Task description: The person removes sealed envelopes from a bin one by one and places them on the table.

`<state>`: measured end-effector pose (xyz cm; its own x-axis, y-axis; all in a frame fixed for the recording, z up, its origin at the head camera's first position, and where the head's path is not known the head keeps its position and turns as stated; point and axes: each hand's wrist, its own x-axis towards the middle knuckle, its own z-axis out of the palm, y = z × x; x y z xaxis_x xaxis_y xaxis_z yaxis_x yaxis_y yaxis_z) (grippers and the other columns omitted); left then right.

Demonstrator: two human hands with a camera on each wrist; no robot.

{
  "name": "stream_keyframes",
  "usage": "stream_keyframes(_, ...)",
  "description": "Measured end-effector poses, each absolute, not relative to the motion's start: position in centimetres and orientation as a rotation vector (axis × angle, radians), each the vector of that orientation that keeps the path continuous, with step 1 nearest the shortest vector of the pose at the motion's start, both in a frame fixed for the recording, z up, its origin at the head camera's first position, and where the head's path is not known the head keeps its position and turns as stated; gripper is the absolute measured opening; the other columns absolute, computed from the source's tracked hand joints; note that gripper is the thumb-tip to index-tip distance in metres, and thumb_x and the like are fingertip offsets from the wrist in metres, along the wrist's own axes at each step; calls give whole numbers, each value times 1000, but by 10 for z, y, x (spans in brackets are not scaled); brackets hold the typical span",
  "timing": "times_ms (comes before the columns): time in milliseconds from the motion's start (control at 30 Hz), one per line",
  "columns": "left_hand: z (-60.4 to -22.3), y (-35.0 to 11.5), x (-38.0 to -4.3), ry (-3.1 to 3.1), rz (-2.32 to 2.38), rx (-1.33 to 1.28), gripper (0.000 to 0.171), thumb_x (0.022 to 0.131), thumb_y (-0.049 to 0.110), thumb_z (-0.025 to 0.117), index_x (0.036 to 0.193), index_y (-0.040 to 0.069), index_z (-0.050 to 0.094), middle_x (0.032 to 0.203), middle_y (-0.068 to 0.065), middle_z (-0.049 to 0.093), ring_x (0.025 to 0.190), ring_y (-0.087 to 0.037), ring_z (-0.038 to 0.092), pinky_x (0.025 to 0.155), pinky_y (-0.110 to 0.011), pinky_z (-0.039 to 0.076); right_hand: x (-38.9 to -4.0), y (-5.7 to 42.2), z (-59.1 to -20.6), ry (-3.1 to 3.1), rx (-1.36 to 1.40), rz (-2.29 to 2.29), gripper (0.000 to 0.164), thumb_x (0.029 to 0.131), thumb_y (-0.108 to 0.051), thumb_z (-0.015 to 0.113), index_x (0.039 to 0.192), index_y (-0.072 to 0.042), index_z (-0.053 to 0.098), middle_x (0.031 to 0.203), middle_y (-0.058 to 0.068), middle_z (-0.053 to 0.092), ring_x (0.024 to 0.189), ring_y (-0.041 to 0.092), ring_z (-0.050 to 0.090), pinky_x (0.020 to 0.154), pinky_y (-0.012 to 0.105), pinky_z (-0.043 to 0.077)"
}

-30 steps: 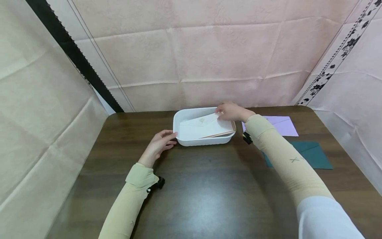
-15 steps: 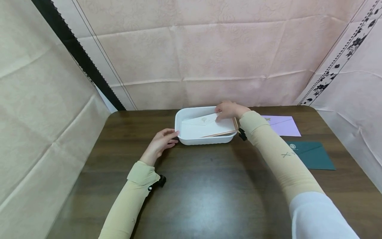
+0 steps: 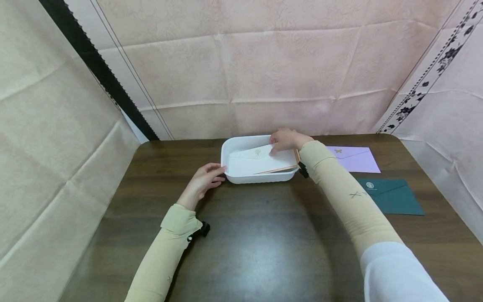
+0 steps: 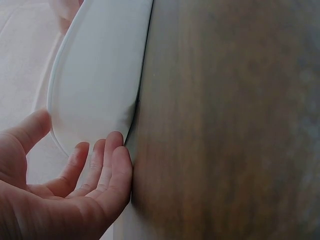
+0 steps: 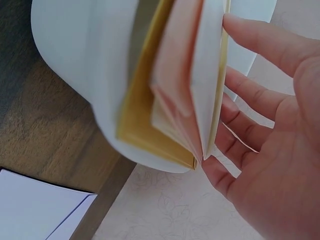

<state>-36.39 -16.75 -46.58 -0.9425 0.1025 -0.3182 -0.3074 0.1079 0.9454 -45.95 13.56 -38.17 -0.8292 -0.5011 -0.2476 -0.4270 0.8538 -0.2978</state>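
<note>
A white plastic tray (image 3: 260,179) stands at the table's far edge. My left hand (image 3: 201,184) is at its left end, thumb tip at the rim and relaxed fingers against the outer wall (image 4: 95,85). At the tray's right end, my right hand (image 3: 285,139) pinches a white envelope (image 3: 247,165) by its far edge, the thumb lying over its face. That envelope lies tilted on top of others. In the right wrist view, a pink envelope (image 5: 172,65) and a yellow-brown envelope (image 5: 140,125) fan out beneath it.
On the brown table (image 3: 260,239), a purple envelope (image 3: 356,158) and a dark green envelope (image 3: 398,199) lie right of the tray, near the right forearm. A pale cloth (image 3: 271,84) hangs right behind the table's far edge.
My right hand and forearm have shifted slightly left, uncovering more of the purple and green envelopes. The left hand stays at the tray's end.
</note>
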Motion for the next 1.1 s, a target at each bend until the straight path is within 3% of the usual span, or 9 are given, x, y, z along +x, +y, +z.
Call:
stream_keyframes(533, -467, -167, -364, 2071, 1920, -194, 59, 97, 32, 70, 142, 1, 47, 136, -20, 55, 117, -36, 62, 103, -44, 48, -461, 134, -384, 2732, -665, -298, 45, 88, -30, 73, 125, -5, 66, 129, 15, 58, 126, 35, 42, 109, 66, 23)
stream_keyframes(867, -466, -166, -363, 2085, 1906, -185, 54, 98, 30, 69, 140, 2, 49, 135, -18, 57, 109, -29, 65, 100, -42, 50, -462, 133, -387, 2746, -652, -270, 46, 88, -33, 72, 124, -6, 65, 130, 14, 57, 127, 35, 42, 108, 64, 23)
stream_keyframes(1100, -464, -166, -362, 2069, 1920, -181, 55, 99, 29, 67, 141, 1, 48, 135, -18, 55, 111, -31, 64, 102, -43, 49, -465, 133, -388, 2751, -629, -247, 47, 87, -34, 72, 125, -7, 65, 131, 13, 57, 128, 34, 41, 109, 63, 22)
